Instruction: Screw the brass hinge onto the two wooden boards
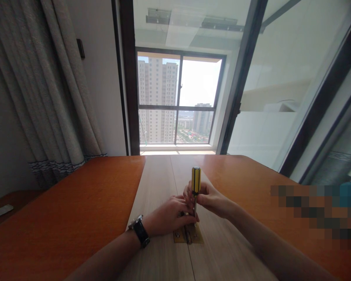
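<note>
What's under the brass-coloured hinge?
Two pale boards, their seam running beneath the hinge. The wood directly under it is covered and can't be seen. The left hand also hides the hinge's far part.

Holds both hands close together, with left hand (170, 215) lower and right hand (210, 198) just above and beside it.

Extends bare left forearm (112, 251) and right forearm (269, 239) inward from opposite lower corners, in a broad V. Keeps left wrist (148, 227) nearly straight, showing the back of the hand, with left thumb (187, 221) stretched below bent fingers. Closes right hand in a light grip, with right thumb (203, 200) in front, fingertips curled around the far side and right wrist (230, 210) turned inward. Hides several fingers from view.
</note>
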Tool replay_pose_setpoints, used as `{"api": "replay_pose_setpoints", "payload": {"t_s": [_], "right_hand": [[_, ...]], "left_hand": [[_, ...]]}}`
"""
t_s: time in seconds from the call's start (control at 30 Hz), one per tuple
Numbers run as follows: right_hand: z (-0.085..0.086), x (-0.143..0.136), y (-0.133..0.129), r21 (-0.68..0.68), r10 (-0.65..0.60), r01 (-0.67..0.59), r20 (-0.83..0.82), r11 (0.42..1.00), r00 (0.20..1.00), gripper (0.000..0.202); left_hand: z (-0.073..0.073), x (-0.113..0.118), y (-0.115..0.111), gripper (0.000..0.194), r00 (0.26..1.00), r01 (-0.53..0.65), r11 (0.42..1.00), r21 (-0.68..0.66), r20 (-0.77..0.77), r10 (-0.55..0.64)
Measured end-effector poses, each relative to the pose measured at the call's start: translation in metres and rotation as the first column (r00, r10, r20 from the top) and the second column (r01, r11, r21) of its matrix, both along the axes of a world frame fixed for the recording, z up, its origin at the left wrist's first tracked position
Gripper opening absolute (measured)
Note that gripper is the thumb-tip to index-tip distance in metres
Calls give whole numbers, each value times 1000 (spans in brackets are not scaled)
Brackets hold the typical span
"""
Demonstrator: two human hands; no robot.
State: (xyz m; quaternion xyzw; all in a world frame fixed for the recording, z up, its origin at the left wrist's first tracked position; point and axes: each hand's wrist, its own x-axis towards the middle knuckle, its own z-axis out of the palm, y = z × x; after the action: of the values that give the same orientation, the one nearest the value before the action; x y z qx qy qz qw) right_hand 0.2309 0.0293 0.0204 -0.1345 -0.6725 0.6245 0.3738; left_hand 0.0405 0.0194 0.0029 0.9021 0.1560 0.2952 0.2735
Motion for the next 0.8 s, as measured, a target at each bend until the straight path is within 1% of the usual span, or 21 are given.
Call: {"api": "replay_pose_setpoints", "payload": {"t_s": [0.2,0.33,0.47,0.57,0.67,0.8], "right_hand": [[0,4,0,-112,74,-80,-55,990,996,36],[4,5,-1,-153,82,-90,-55,984,995,35],[4,5,-1,-129,80,-85,-42,988,996,33],[0,6,1,-117,50,-52,-21,992,999,33],[-3,6,2,-66,25,-24,13,998,1000,35],[-1,6,3,-3,29,-28,8,1000,1000,35]], "left_hand": [[2,1,-1,24,1000,-10,1000,19,9,10],[2,2,-1,23,1000,-4,999,53,17,3],[1,2,0,22,1000,-21,998,53,-9,22],[-1,1,1,22,999,-36,998,45,-29,38],[-1,1,1,23,999,-35,998,43,-32,36],[-1,1,0,22,1000,-18,999,31,-2,18]]}}
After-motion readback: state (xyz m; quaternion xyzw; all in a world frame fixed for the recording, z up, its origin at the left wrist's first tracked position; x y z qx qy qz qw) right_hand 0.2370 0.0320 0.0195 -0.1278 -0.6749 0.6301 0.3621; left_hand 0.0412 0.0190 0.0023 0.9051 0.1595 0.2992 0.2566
